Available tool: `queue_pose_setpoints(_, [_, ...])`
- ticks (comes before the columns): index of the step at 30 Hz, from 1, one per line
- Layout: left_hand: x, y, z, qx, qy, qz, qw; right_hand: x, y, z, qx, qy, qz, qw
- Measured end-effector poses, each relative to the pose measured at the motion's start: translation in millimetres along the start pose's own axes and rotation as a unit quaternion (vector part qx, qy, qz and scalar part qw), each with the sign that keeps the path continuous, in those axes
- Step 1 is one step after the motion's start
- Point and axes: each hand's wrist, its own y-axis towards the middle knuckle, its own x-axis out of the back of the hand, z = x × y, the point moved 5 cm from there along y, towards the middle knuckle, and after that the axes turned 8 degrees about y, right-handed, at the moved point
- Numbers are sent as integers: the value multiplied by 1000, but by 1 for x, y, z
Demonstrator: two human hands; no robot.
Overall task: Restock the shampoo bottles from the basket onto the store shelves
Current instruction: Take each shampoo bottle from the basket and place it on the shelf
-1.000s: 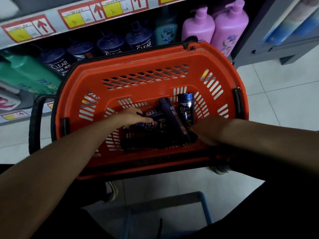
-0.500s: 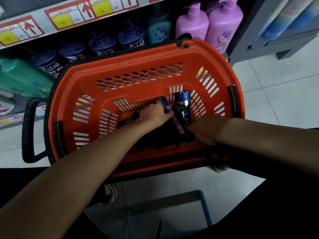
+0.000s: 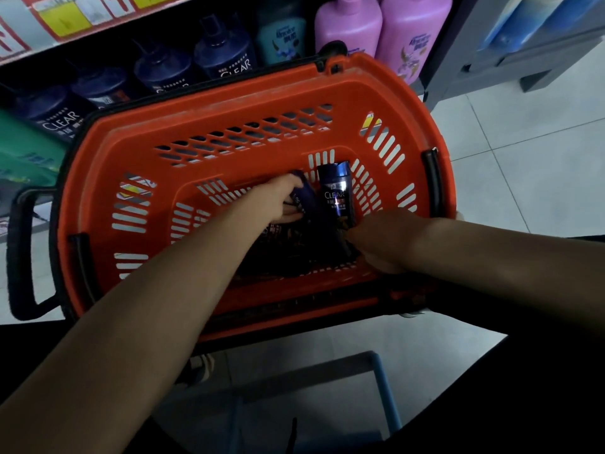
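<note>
An orange shopping basket point(image 3: 248, 103) sits in front of the low shelf. Dark blue CLEAR shampoo bottles lie in its bottom. My left hand point(image 3: 278, 201) is inside and grips one dark purple-blue bottle point(image 3: 304, 194) near its cap end. Beside it, another CLEAR bottle point(image 3: 337, 191) lies with its label up. My right hand point(image 3: 383, 240) reaches in at the bottle's lower end, fingers curled down among the dark bottles; what it holds is hidden in shadow.
The shelf behind the basket carries dark CLEAR pump bottles point(image 3: 226, 54), a teal bottle point(image 3: 283, 37), two pink pump bottles point(image 3: 415, 31) and green bottles point(image 3: 23, 152). A black basket handle point(image 3: 19, 257) sticks out left. A blue metal frame point(image 3: 383, 381) stands on the tiled floor below.
My left hand moved right across the basket bottom and closed around a bottle. The right hand has stayed in place. The view has shifted closer to the basket.
</note>
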Motion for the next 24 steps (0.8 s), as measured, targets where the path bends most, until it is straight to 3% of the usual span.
queue_pose_setpoints(11, [-14,6,-3,-56,5,42,998,2,-6,3,-2,-4,16,1000])
queue_pose_setpoints(16, [-17,7,-15,-110,145,-15,983,0,-2,2,0,1,13,1000])
queue_pose_setpoints(20, [3,3,-15,-126,229,19,965,1,0,3,4,-5,10,1000])
queue_pose_setpoints(24, [28,-1,-6,-188,403,10,895,2,1,5,5,-30,8,999])
